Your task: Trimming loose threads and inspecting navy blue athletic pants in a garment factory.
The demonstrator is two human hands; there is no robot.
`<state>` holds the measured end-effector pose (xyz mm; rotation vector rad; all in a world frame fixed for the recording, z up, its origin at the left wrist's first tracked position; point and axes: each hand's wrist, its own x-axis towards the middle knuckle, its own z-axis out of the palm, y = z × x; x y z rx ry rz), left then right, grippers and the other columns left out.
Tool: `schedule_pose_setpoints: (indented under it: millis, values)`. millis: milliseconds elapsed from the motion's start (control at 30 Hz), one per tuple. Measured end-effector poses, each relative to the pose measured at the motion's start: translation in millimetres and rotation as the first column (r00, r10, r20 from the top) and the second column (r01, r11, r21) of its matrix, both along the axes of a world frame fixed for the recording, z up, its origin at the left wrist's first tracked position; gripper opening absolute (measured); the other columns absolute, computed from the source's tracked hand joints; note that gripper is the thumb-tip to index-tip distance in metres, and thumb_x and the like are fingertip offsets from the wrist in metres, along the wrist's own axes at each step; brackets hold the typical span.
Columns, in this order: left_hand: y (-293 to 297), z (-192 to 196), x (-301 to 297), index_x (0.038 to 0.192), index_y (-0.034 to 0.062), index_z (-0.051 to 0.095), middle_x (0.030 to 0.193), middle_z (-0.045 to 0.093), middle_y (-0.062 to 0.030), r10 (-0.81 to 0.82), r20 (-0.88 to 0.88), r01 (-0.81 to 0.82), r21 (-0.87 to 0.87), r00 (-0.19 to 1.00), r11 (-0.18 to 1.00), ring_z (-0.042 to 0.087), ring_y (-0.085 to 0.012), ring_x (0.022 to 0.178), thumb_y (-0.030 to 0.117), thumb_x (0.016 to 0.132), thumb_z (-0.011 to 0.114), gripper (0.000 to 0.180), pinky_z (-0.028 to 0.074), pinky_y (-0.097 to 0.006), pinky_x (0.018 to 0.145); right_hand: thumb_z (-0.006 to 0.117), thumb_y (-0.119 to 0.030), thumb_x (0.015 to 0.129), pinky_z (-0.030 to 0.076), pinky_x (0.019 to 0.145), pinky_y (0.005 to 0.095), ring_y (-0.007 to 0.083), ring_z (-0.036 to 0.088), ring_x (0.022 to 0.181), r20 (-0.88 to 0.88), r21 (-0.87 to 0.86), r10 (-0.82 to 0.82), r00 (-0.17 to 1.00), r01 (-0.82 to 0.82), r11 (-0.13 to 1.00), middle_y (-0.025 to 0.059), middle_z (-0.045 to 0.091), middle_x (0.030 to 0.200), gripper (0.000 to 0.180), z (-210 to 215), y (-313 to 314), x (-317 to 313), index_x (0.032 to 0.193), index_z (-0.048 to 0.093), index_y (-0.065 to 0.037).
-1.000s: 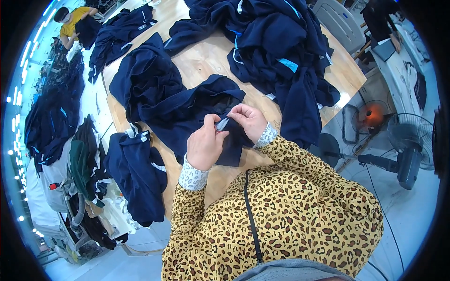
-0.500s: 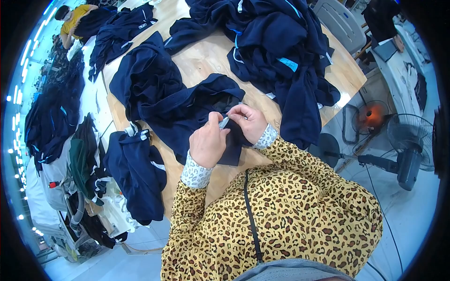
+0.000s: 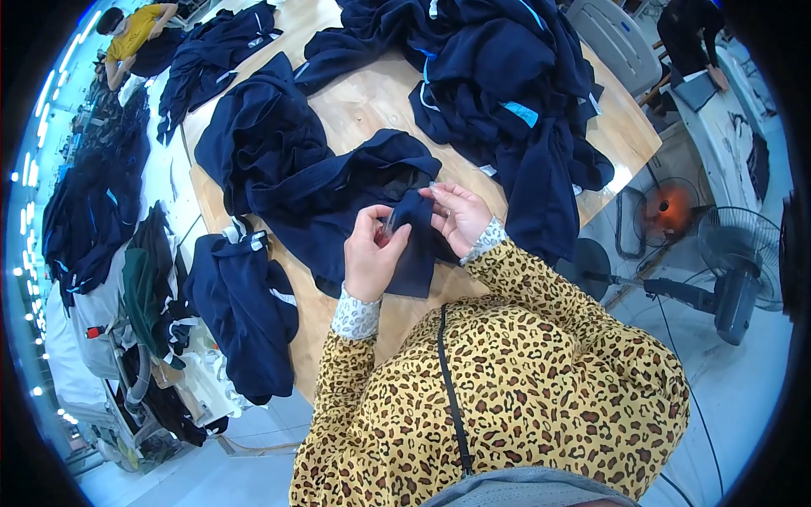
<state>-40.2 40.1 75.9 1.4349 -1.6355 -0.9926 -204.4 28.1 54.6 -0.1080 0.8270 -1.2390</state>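
Over on the left, a navy garment piece [image 3: 241,325] drapes off the edge of the pale wooden bench [image 3: 359,97]; in the middle, right in front of the person, lies the rumpled navy garment [image 3: 296,198] getting all the attention. Here's the left hand [image 3: 370,260], thumb and fingers closed around a small reddish, silvery tool [image 3: 387,228], maybe snips, too blurred to call. Just beside it the right hand [image 3: 460,218] pinches the garment's raised edge at the fingertips. Good technique here, I'd judge: keep that edge taut, tilt any point away from cloth and fingertips, work in small moves. Farther right, a big navy garment heap [image 3: 507,68], then a grey fan [image 3: 739,262].
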Motion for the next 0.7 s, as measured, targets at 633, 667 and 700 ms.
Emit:
schedule_pose_setpoints:
  millis: [633, 667, 700]
  values:
    - [-16, -16, -5, 0.089, 0.0037, 0.058, 0.061, 0.047, 0.005, 0.228, -0.702, 0.211, 0.48, 0.675, 0.851, 0.037, -0.0021, 0.046, 0.013, 0.088, 0.06, 0.009, 0.028, -0.017, 0.04, 0.052, 0.009, 0.08, 0.044, 0.067, 0.0193, 0.0078, 0.052, 0.081, -0.172, -0.137, 0.088, 0.981, -0.112, 0.984, 0.0048, 0.057, 0.103, 0.028, 6, 9, 4, 0.104, 0.054, -0.005]
    - [-16, -15, -4, 0.089, 0.0037, 0.058, 0.061, 0.047, 0.005, 0.229, -0.702, 0.21, 0.48, 0.675, 0.852, 0.037, -0.0021, 0.046, 0.013, 0.088, 0.06, 0.009, 0.028, -0.017, 0.04, 0.052, 0.009, 0.08, 0.044, 0.066, 0.0191, 0.0076, 0.052, 0.08, -0.174, -0.135, 0.082, 0.981, -0.106, 0.985, 0.0048, 0.057, 0.103, 0.028, 7, 9, 5, 0.104, 0.054, -0.005]
    - [-15, -15, -2, 0.089, 0.0037, 0.059, 0.061, 0.048, 0.0047, 0.233, -0.724, 0.226, 0.477, 0.649, 0.85, 0.038, -0.0023, 0.046, 0.012, 0.088, 0.06, 0.009, 0.028, -0.017, 0.04, 0.052, 0.009, 0.079, 0.043, 0.066, 0.0189, 0.0075, 0.052, 0.079, -0.175, -0.133, 0.076, 0.982, -0.1, 0.986, 0.0049, 0.057, 0.102, 0.028, 8, 9, 5, 0.104, 0.054, -0.005]
